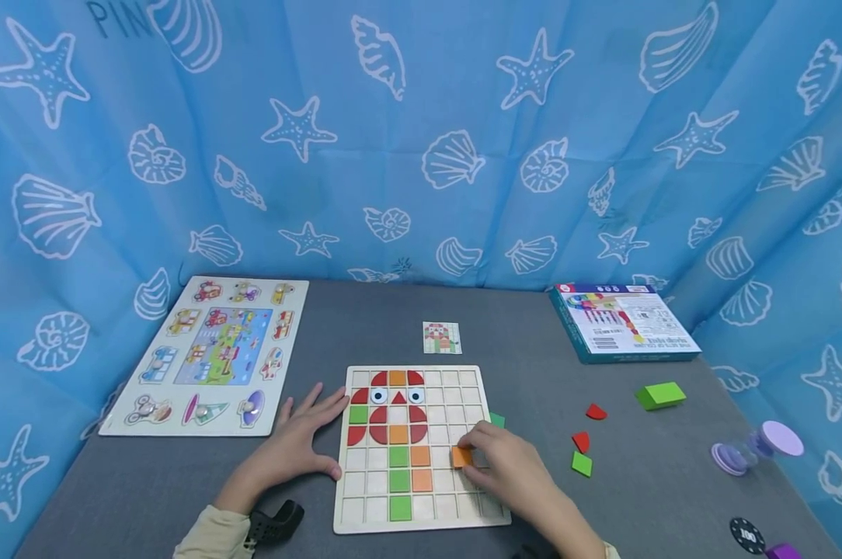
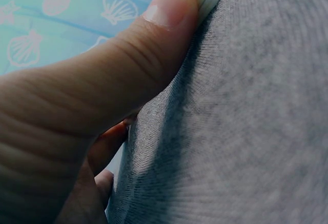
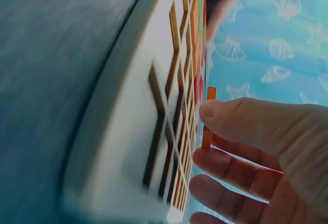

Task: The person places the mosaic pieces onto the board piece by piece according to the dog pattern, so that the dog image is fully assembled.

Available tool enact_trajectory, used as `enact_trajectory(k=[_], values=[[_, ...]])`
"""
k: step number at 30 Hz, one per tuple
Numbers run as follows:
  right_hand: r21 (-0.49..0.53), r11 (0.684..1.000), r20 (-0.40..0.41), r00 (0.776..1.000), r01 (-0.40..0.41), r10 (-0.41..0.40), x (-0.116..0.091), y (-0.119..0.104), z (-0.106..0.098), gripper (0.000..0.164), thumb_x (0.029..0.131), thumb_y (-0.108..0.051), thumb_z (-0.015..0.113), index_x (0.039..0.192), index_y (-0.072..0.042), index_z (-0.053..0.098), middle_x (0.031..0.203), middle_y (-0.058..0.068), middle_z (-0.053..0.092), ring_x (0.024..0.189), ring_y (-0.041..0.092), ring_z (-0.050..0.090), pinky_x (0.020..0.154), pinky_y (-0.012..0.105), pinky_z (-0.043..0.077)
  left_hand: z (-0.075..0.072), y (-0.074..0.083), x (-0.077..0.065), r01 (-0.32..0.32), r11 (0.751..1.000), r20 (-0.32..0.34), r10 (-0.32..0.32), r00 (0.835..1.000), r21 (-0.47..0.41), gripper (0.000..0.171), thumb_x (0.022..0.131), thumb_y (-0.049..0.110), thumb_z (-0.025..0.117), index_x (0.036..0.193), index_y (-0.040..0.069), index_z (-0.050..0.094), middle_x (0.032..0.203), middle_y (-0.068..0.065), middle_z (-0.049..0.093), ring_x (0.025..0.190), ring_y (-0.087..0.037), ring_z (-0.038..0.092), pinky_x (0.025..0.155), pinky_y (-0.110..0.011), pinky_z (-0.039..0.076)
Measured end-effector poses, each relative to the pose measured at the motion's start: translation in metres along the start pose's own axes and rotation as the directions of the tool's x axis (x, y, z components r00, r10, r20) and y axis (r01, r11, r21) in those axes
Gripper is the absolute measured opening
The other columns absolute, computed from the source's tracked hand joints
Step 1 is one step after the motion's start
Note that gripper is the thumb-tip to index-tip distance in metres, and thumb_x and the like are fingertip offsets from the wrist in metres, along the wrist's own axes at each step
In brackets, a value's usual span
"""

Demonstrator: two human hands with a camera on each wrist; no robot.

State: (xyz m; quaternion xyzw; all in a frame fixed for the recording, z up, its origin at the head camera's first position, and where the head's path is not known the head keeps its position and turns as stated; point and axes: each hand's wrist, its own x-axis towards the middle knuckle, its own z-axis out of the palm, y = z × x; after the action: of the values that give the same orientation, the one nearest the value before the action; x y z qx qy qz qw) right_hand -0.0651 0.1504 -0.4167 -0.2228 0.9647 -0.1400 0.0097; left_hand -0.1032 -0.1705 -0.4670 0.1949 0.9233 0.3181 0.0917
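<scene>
A square wooden grid board (image 1: 365,485) lies on the table, partly filled with red, green and orange pieces and two eye pieces. My right hand (image 1: 515,470) pinches an orange square tile (image 1: 461,457) between thumb and fingers, over the right half of the grid. Seen edge-on in the right wrist view, the orange tile (image 3: 207,139) is held just above the board's surface (image 3: 118,131). On the left, my left hand (image 1: 291,442) lies with fingers spread, its thumb (image 2: 169,8) and fingertips against the board's left edge.
A small picture card (image 1: 441,338) lies behind the board. Farther left is a knobbed puzzle board (image 1: 295,303); a flat box (image 1: 631,326) sits back right. Red pieces (image 1: 581,442), a green tile (image 1: 582,464), a green block (image 1: 661,396) and a purple-topped toy (image 1: 756,449) lie right.
</scene>
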Motion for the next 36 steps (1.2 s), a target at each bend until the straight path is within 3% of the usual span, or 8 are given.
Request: enact_trajectory(k=[5, 24, 27, 30, 36], values=[[0.005, 0.998, 0.008, 0.998, 0.059, -0.059, 0.013, -0.007, 0.007, 0.021, 0.071, -0.024, 0.072, 0.09, -0.016, 0.068, 0.081, -0.01, 0.056, 0.065, 0.001, 0.043, 0.056, 0.018, 0.043, 0.0, 0.0, 0.0, -0.004, 1.0, -0.002, 0.004, 1.0, -0.001, 0.109, 0.047, 0.062, 0.071, 0.14, 0.019, 0.031, 0.146, 0.005, 0.024, 0.136, -0.03, 0.004, 0.099, -0.06, -0.005], [-0.012, 0.998, 0.045, 0.997, 0.056, -0.056, 0.021, -0.011, 0.01, 0.028, 0.068, -0.028, 0.075, 0.092, -0.017, 0.068, 0.081, -0.009, 0.055, 0.065, 0.002, 0.044, 0.054, 0.018, 0.041, 0.001, -0.002, 0.001, -0.001, 1.0, -0.004, 0.001, 1.0, -0.013, 0.11, 0.046, 0.062, 0.071, 0.14, 0.02, 0.031, 0.146, 0.005, 0.023, 0.136, -0.028, 0.004, 0.099, -0.06, -0.006], [-0.015, 1.0, 0.013, 1.0, 0.012, -0.011, 0.014, -0.005, 0.002, 0.03, 0.068, -0.028, 0.075, 0.095, -0.018, 0.067, 0.086, -0.008, 0.057, 0.07, 0.002, 0.049, 0.058, 0.021, 0.045, 0.001, -0.001, 0.001, 0.002, 1.0, 0.0, -0.002, 1.0, -0.015, 0.11, 0.046, 0.062, 0.071, 0.14, 0.02, 0.031, 0.146, 0.005, 0.023, 0.136, -0.029, 0.003, 0.099, -0.06, -0.006], [-0.021, 0.996, -0.01, 0.996, -0.084, 0.084, 0.002, 0.007, -0.007, 0.032, 0.067, -0.028, 0.076, 0.096, -0.019, 0.067, 0.087, -0.009, 0.058, 0.071, 0.003, 0.05, 0.059, 0.022, 0.046, 0.001, -0.001, 0.002, 0.006, 1.0, 0.002, -0.006, 1.0, -0.01, 0.11, 0.046, 0.062, 0.071, 0.14, 0.021, 0.031, 0.146, 0.006, 0.023, 0.136, -0.028, 0.003, 0.1, -0.06, -0.006], [-0.021, 0.959, 0.011, 0.959, -0.283, 0.283, -0.025, 0.032, -0.018, 0.034, 0.062, -0.026, 0.079, 0.093, -0.022, 0.067, 0.084, -0.012, 0.055, 0.066, 0.003, 0.048, 0.054, 0.021, 0.041, 0.001, -0.001, 0.001, 0.014, 1.0, 0.007, -0.014, 1.0, -0.01, 0.11, 0.047, 0.062, 0.071, 0.14, 0.021, 0.03, 0.146, 0.007, 0.022, 0.136, -0.028, 0.003, 0.1, -0.059, -0.006]])
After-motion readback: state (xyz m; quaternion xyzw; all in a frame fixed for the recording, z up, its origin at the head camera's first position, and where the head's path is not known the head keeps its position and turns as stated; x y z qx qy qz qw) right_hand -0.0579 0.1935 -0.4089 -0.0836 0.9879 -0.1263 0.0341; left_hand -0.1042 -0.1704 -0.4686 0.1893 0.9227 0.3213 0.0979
